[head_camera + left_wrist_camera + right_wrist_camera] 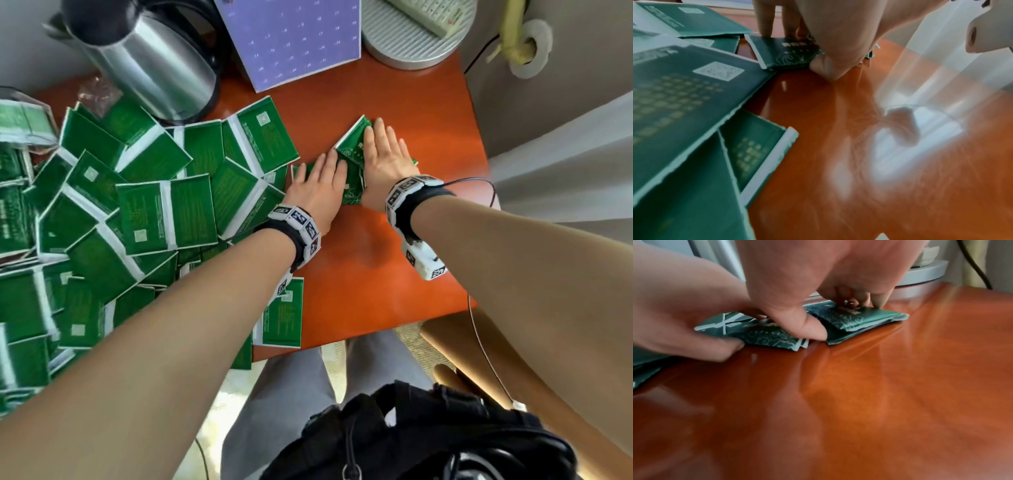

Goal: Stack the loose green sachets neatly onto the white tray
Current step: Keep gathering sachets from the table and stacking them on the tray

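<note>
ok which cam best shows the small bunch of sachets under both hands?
Right wrist: the small bunch of sachets fills mid-frame, layered edges visible, thumbs of the left hand and right hand at its near edge. Head view shows it mostly covered by both hands. Left wrist shows only one end, partly behind the thumb.
</note>
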A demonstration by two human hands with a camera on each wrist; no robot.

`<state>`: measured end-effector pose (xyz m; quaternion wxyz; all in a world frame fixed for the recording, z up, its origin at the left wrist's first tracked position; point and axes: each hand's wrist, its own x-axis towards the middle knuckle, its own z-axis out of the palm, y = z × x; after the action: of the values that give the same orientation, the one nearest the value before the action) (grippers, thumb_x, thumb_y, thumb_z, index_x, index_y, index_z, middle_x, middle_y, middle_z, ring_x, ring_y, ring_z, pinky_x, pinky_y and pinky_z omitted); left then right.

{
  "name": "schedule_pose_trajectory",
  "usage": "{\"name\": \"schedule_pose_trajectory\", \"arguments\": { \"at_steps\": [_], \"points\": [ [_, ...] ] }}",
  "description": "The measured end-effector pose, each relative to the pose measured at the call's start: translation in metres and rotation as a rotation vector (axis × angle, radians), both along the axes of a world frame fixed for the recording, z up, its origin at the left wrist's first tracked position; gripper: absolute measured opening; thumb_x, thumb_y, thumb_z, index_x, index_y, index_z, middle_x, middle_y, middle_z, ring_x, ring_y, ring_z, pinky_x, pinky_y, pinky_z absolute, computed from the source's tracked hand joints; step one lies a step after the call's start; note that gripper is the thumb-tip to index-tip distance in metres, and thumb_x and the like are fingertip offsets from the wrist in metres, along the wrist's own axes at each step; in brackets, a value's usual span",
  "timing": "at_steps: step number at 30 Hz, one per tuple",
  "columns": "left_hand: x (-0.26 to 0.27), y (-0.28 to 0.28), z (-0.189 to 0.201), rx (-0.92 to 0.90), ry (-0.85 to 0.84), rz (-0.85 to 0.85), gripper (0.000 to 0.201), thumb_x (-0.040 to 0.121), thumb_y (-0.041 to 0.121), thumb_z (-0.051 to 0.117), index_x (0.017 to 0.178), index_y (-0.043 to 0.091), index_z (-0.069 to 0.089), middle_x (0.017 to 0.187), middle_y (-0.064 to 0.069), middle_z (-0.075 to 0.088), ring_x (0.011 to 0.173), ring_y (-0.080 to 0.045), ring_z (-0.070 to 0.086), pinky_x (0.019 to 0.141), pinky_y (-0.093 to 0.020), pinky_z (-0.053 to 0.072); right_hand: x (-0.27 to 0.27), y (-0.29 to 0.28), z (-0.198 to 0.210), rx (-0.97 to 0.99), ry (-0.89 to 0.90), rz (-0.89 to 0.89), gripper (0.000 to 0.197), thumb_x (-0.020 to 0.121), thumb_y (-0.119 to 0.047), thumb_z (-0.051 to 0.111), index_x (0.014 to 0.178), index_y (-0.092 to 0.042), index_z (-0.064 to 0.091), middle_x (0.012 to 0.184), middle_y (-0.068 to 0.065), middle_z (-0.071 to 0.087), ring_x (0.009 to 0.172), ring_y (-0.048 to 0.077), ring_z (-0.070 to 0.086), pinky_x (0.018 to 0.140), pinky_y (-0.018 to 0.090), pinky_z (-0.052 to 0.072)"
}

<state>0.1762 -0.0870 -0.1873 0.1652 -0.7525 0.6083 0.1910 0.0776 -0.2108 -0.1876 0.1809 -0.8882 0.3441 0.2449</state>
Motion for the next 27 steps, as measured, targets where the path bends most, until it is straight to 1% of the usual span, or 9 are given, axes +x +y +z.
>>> {"name": "schedule_pose_trajectory", "arguments": {
  "at_steps": [3,6,9,15,18,21,24,26,27],
  "points": [
    [-0.002,-0.001,0.001,0.005,0.009,0.000,0.092,0.085,-0.005,0.059,0.157,0.005,0.003,0.166,-0.017,-0.003,0.154,-0.030,0.004,0.123,-0.052,0.014,0.000,0.004,-0.005,-0.007,-0.017,-0.011,0.103,0.083,-0.032,0.055,0.155,0.000,-0.010,0.163,0.019,-0.015,0.151,0.037,-0.010,0.124,0.049,0.002],
    [-0.002,0.001,0.002,0.000,0.018,-0.012,0.087,0.086,-0.009,0.054,0.157,0.006,0.005,0.166,-0.017,-0.002,0.154,-0.030,0.005,0.123,-0.052,0.014,0.001,0.006,-0.008,-0.033,-0.014,-0.006,0.102,0.086,-0.031,0.056,0.155,0.000,-0.012,0.163,0.020,-0.016,0.151,0.037,-0.010,0.123,0.050,0.002],
    [0.001,0.005,0.000,0.006,0.016,-0.032,0.084,0.088,-0.006,0.052,0.157,0.007,0.006,0.167,-0.016,-0.002,0.154,-0.029,0.005,0.123,-0.052,0.015,0.005,0.010,-0.011,-0.074,-0.001,-0.023,0.095,0.092,-0.029,0.052,0.155,0.000,-0.013,0.163,0.020,-0.017,0.151,0.037,-0.010,0.123,0.051,0.002],
    [0.005,0.009,-0.008,0.004,-0.027,-0.083,0.088,0.089,0.015,0.057,0.158,0.008,0.003,0.167,-0.015,0.000,0.154,-0.029,0.007,0.121,-0.053,0.019,0.008,0.013,-0.015,-0.105,-0.003,-0.050,0.090,0.094,-0.029,0.048,0.155,0.001,-0.012,0.163,0.020,-0.015,0.151,0.038,-0.009,0.122,0.054,0.002],
    [0.008,0.007,-0.004,0.006,-0.044,-0.128,0.082,0.093,0.012,0.054,0.158,0.005,0.004,0.166,-0.018,0.002,0.154,-0.031,0.011,0.119,-0.054,0.024,0.010,0.014,-0.016,-0.128,-0.015,-0.052,0.081,0.099,-0.027,0.043,0.155,0.002,-0.009,0.163,0.022,-0.012,0.151,0.039,-0.006,0.122,0.055,0.005],
    [0.010,0.003,0.002,0.005,-0.049,-0.166,0.070,0.097,0.005,0.042,0.157,0.003,0.006,0.165,-0.022,0.005,0.153,-0.034,0.014,0.117,-0.055,0.029,0.013,0.015,-0.016,-0.134,-0.016,-0.071,0.074,0.103,-0.022,0.039,0.155,0.002,-0.007,0.163,0.023,-0.010,0.151,0.040,-0.005,0.122,0.055,0.005],
    [0.009,-0.001,0.007,0.017,-0.045,-0.186,0.058,0.100,0.001,0.022,0.156,0.000,0.007,0.163,-0.027,0.007,0.151,-0.039,0.017,0.114,-0.059,0.031,0.013,0.012,-0.017,-0.134,-0.045,-0.062,0.068,0.105,-0.019,0.034,0.156,0.001,-0.006,0.163,0.023,-0.007,0.151,0.041,-0.003,0.122,0.055,0.005],
    [0.006,-0.006,0.011,0.036,-0.052,-0.188,0.056,0.099,-0.003,0.014,0.156,-0.002,0.008,0.162,-0.031,0.009,0.149,-0.044,0.019,0.111,-0.062,0.033,0.010,0.008,-0.017,-0.130,-0.068,-0.050,0.065,0.105,-0.016,0.032,0.157,-0.002,-0.005,0.164,0.021,-0.005,0.151,0.040,-0.002,0.122,0.054,0.005],
    [0.005,-0.007,0.014,0.045,-0.053,-0.186,0.061,0.095,-0.006,0.008,0.155,-0.003,0.009,0.161,-0.033,0.010,0.148,-0.046,0.020,0.110,-0.063,0.034,0.008,0.006,-0.017,-0.128,-0.077,-0.040,0.065,0.105,-0.015,0.031,0.157,-0.003,-0.005,0.164,0.020,-0.004,0.151,0.040,-0.001,0.122,0.053,0.005]
  ]
}}
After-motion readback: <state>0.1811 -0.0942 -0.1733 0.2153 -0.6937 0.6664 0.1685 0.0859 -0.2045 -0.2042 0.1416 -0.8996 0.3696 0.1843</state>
